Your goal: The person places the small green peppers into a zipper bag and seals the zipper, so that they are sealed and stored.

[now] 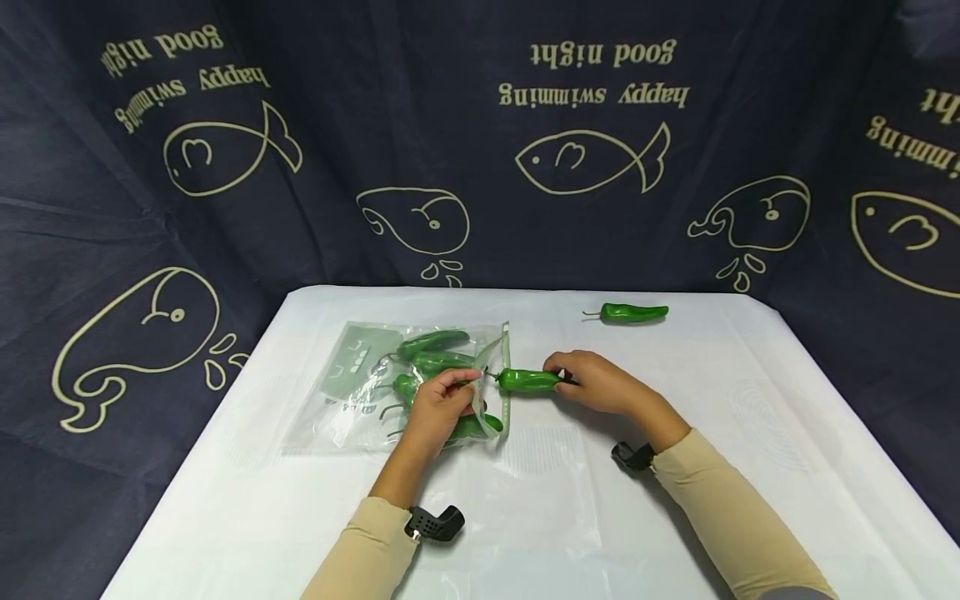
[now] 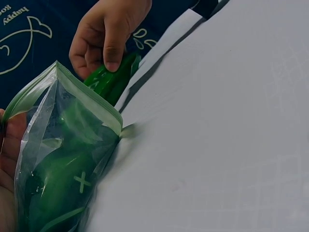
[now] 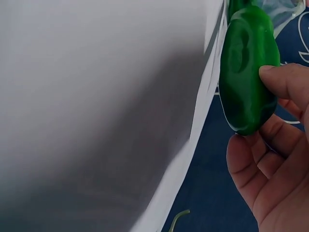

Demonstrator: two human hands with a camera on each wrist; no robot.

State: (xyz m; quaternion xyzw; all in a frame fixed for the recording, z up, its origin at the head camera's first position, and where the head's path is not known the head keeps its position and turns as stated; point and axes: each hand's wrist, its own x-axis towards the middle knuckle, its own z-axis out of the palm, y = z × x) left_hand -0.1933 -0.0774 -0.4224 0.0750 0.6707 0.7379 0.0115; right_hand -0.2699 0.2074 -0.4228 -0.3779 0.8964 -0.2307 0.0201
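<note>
My right hand (image 1: pixel 596 382) pinches a green pepper (image 1: pixel 527 381) by its tip, with the stem pointing left at the mouth of a clear zip bag (image 1: pixel 307 425). In the right wrist view the thumb presses on the side of this pepper (image 3: pixel 248 72) while other fingers lie under its end. My left hand (image 1: pixel 442 408) grips the bag's upper edge, and the green-edged mouth (image 2: pixel 89 99) gapes toward the right hand. Several green peppers (image 1: pixel 438 340) lie inside the bag, partly hidden by the left hand and the plastic.
One more green pepper (image 1: pixel 633 313) lies near the table's back edge, right of the bag. The white-covered table (image 1: pixel 675 542) runs up to a dark blue curtain (image 1: pixel 480 150) printed with fish and whales. Both wrists carry black camera mounts (image 1: pixel 435 523).
</note>
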